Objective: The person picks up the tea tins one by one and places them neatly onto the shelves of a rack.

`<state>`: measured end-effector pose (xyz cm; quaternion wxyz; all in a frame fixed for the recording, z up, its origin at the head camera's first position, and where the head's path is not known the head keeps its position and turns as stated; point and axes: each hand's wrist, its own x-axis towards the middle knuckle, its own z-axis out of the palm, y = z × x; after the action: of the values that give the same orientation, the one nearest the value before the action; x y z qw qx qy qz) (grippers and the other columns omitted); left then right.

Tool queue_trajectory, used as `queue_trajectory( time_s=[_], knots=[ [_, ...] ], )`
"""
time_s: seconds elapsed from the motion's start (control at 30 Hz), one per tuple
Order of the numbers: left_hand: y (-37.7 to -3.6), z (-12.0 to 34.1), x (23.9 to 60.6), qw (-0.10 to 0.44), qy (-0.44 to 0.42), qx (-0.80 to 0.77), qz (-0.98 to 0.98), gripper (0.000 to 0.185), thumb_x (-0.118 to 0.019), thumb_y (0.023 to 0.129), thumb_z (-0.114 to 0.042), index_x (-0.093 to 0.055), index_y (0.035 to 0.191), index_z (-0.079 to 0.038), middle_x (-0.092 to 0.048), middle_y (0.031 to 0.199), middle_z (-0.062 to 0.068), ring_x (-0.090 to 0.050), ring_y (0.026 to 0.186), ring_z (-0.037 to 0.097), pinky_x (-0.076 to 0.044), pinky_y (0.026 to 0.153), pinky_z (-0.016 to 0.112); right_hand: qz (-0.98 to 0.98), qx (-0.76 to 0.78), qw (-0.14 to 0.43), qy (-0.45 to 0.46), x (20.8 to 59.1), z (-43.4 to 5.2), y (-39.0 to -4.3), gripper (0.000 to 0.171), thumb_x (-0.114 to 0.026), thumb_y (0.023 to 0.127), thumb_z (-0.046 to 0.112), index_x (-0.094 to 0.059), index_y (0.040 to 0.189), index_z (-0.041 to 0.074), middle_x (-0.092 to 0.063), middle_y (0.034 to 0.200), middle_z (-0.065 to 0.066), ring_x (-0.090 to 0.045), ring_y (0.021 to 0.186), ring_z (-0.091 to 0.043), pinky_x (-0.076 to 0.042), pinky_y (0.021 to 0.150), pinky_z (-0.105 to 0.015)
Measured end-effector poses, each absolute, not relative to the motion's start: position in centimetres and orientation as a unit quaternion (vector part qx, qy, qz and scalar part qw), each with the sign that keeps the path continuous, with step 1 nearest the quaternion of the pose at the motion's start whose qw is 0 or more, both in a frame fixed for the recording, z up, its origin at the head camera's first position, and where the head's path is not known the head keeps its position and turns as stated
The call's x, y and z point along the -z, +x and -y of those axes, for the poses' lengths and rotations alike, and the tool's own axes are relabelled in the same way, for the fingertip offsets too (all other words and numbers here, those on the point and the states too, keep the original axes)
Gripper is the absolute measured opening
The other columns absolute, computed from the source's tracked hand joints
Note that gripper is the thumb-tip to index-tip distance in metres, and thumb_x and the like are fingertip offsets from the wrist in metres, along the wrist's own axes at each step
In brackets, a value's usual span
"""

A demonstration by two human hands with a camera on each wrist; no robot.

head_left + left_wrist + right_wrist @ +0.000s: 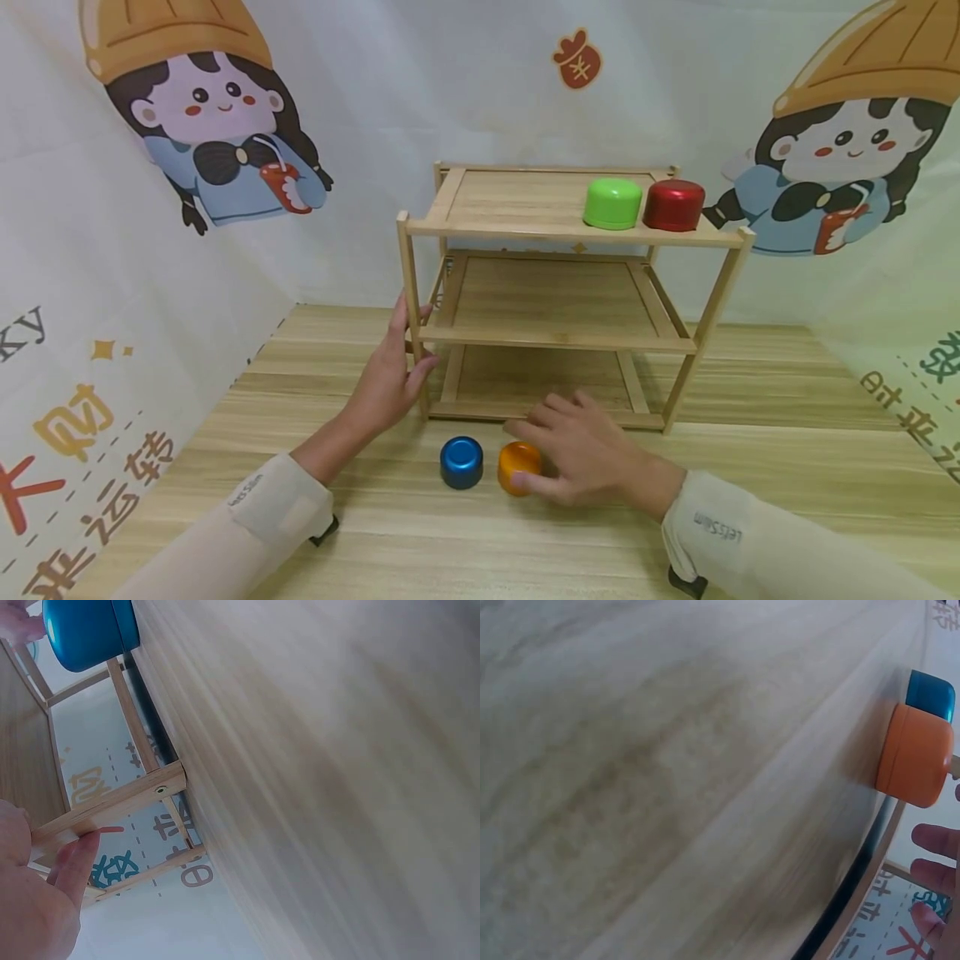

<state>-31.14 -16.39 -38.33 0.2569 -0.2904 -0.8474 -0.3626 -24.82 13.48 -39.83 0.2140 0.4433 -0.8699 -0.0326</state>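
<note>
Cream sleeves (240, 525) came closest to my head camera, reaching in from the lower corners with small lettering at the cuffs and a black piece (686, 583) under the right one. From my remote seat I saw the two hands working well apart. The left hand (388, 377) gripped the front left post (408, 275) of a wooden rack (555, 340), thumb on the near side and fingers behind; my left wrist view showed it wrapped there too. The right hand (585, 450) was spread loosely over an orange cap (516, 458), its thumb across the near side. On my right wrist feed several fingers stood clear of that cap, and I could not tell whether the thumb touched it.

The orange cap sat on the tabletop (397, 550), just in front of the rack's lowest tier. Near it, to the left, I had a blue cap (461, 462) on the same wood, between the hands. Farther out, the rack rose in three tiers. On the top one, toward the right front, stood a green cap (612, 204) and, just beside it, a red cap (675, 206). Behind everything hung a pale backdrop (450, 83) printed with cartoon figures (225, 187) in orange hats.
</note>
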Motion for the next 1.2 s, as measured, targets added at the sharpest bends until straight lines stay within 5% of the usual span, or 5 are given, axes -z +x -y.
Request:
queue_trajectory(
  time_s=[0.23,0.53,1.2],
  knots=[
    [-31.1,16.4,38.2,0.254,-0.288,0.361,0.85,0.102,-0.067,0.096,0.001,0.007,0.164,-0.021,-0.041,0.159,0.013,-0.071,0.099,0.033,-0.064,0.068,0.028,0.867,0.009,0.202,0.455,40.6,-13.3,-24.8,0.053,-0.051,0.096,0.067,-0.065,0.128,0.027,-0.069,0.108,0.004,-0.066,0.101,-0.018,-0.057,0.084,-0.043],
    [-31.1,16.3,38.3,0.254,-0.291,0.364,0.848,0.103,-0.067,0.096,0.002,0.007,0.164,-0.02,-0.04,0.159,0.014,-0.071,0.099,0.034,-0.064,0.07,0.029,0.873,0.004,0.174,0.456,40.9,-13.2,-24.6,0.051,-0.052,0.096,0.065,-0.063,0.129,0.028,-0.07,0.112,0.003,-0.066,0.111,-0.022,-0.055,0.095,-0.054],
    [-31.1,16.3,38.3,0.26,-0.295,0.365,0.844,0.102,-0.066,0.095,0.003,0.006,0.164,-0.019,-0.041,0.159,0.016,-0.071,0.098,0.034,-0.064,0.068,0.028,0.87,0.014,0.164,0.464,41.5,-12.9,-24.8,0.054,-0.054,0.096,0.065,-0.061,0.133,0.028,-0.069,0.109,0.005,-0.063,0.102,-0.016,-0.056,0.09,-0.048]
  ],
)
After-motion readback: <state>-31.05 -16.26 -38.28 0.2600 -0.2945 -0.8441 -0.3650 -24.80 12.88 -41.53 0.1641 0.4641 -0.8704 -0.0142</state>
